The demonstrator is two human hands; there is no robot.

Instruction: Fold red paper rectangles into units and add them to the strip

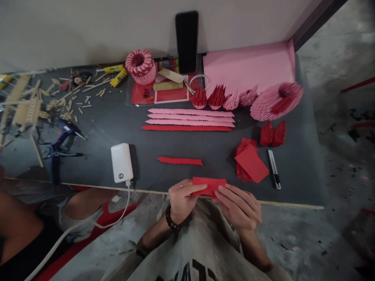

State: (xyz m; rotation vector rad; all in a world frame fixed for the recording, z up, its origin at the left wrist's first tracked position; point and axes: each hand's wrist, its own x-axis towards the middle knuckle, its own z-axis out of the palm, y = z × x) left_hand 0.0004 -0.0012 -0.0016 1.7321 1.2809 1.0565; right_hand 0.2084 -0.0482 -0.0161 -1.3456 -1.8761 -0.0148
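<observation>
A piece of red paper is held between my two hands at the table's front edge. My left hand pinches its left end, thumb on top. At the right end, my right hand grips it with thumb and fingers. Just beyond lies a short row of folded red paper pieces. To the right sits a stack of red paper rectangles, with a box cutter beside it. Farther back, pink paper strips and one long red strip lie side by side.
A phone leans on the wall. Pink and red folded-paper shapes stand at the back right. A white power bank trails a cable off the edge. A glue gun and wood sticks lie left, near another person's leg.
</observation>
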